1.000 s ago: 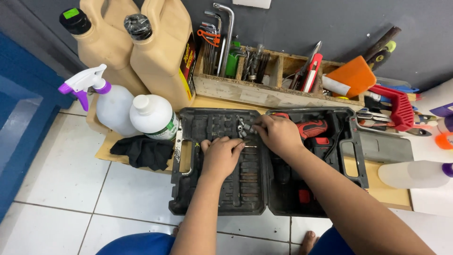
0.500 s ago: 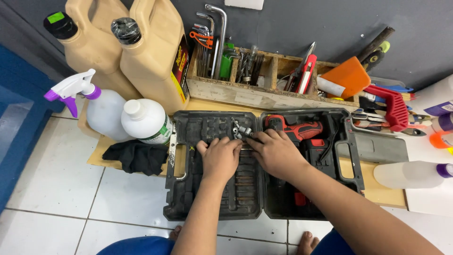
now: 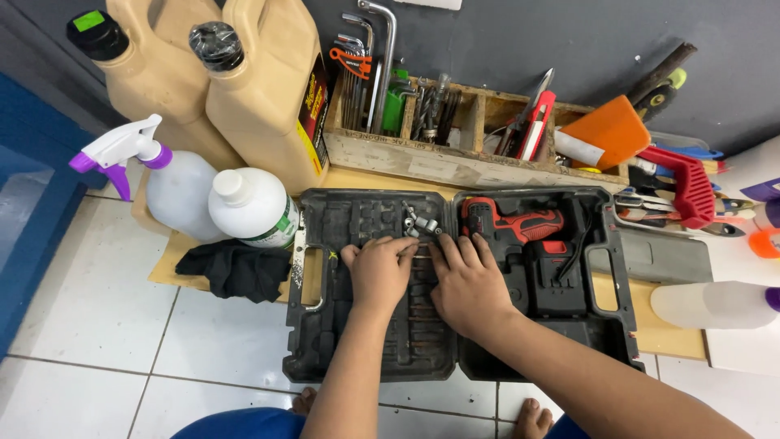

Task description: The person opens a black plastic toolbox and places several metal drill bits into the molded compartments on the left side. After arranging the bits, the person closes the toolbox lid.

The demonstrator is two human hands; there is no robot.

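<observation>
— White floor tiles [image 3: 97,325] and a dark wall [image 3: 569,41] framed it, with a low wooden board [image 3: 674,335] laid across the tiles. What sat on it?

— Biggest first: two tan jugs [image 3: 260,89] at the back and a wooden tool crate [image 3: 455,167] beside them. Right in front, a black tool case [image 3: 325,325] lay wide open. A red drill [image 3: 512,223] was bedded in its right half. A spray bottle [image 3: 175,191], a white bottle [image 3: 248,207] and a black cloth [image 3: 236,268] were off to the left.

— And the hands?

— Both were down in the case! The left hand [image 3: 378,272] rested on the left half's bit tray with its fingers curled. Whether that grip had closed on anything, I couldn't tell. The right hand [image 3: 467,284] lay across the hinge line, touching the left. Its grip was flat and spread, and it showed nothing held.

— So where were we in the job?

— Sorting through the small parts, I'd judge. A loose cluster of metal sockets [image 3: 418,221] sat just beyond the fingertips. The row of drill bits [image 3: 418,321] lay under and below the palms.

— What would picking one out call for?

— A fine fingertip pinch. Those pieces were small and packed close together.
</observation>
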